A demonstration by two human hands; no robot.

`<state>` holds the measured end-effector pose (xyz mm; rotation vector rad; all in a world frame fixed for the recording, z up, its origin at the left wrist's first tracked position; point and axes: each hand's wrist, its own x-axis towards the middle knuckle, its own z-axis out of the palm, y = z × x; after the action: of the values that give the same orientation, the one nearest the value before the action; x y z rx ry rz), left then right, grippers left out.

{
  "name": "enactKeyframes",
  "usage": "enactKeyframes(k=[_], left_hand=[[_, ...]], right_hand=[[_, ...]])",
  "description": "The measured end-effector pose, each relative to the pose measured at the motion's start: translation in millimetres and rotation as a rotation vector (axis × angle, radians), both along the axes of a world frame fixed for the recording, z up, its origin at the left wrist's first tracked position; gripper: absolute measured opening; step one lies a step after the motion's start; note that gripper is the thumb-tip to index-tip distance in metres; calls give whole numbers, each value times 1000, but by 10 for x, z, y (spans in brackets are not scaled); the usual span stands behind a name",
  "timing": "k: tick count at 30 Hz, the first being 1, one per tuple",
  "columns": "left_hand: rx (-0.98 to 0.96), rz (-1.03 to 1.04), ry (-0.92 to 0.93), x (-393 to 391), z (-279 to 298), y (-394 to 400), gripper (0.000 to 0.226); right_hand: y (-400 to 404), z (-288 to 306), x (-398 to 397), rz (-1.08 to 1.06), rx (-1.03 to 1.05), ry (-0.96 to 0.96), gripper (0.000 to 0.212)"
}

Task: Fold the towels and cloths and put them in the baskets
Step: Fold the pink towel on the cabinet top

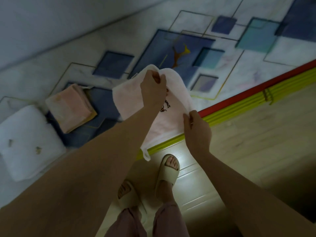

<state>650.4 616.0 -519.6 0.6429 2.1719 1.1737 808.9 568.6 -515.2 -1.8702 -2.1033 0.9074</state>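
Pale pink towel (130,100) held in the air above the edge of the patterned surface (171,48). Long axis ran from the far upper end down toward the person's feet, lower corner dangling over the yellow-and-red edging (239,100). Dark embroidered lettering showed near the towel's middle; too small to read in full.

Left hand (153,88) pinched the towel's upper edge, fingers curled round the cloth. Right hand (196,129) gripped the near side edge, thumb and fingers closed on it.

Left of the towel, on the surface: a folded peach-pink stack (70,108); beyond that stack, further left, a folded white pile (25,142). Both lay flat, just beside each other.

Surface printed with blue and teal squares, thin gold outlines, marbled white ground. Below the towel, pale wood-plank floor (256,142). Two feet in cream slide sandals (168,170) stood there, mauve trouser legs (164,221) above. Plain pale wall (51,23) behind the surface. Light dim; frame somewhat blurred.
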Motion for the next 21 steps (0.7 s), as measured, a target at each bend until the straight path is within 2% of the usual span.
enactKeyframes(k=[4, 6, 8, 10, 12, 14, 15, 17, 19, 21], left_hand=[[-47, -88, 36, 184, -217, 232, 16], [-125, -157, 30, 211, -367, 286, 18], [-201, -255, 57, 219, -455, 285, 21], [-188, -425, 227, 202, -443, 232, 19], [-109, -582, 520, 125, -417, 163, 20], [-62, -598, 759, -11, -458, 137, 30], [-71, -602, 813, -78, -479, 140, 35], [-191, -758, 816, -192, -472, 178, 45], [-358, -894, 782, -249, -414, 201, 48], [-456, -787, 719, -282, -329, 117, 43]], right_hand=[[164, -154, 102, -87, -63, -45, 24], [216, -211, 119, -120, -128, -64, 13], [268, -256, 110, -138, -181, -89, 13], [318, -276, 71, -142, -213, -104, 11], [348, -279, 28, -148, -196, -109, 10], [380, -284, 2, -177, -170, -102, 11], [405, -289, -1, -197, -174, -93, 12], [473, -307, 12, -186, -186, -77, 16], [562, -323, 21, -82, -132, -90, 20], [659, -327, 3, 46, -25, -134, 21]])
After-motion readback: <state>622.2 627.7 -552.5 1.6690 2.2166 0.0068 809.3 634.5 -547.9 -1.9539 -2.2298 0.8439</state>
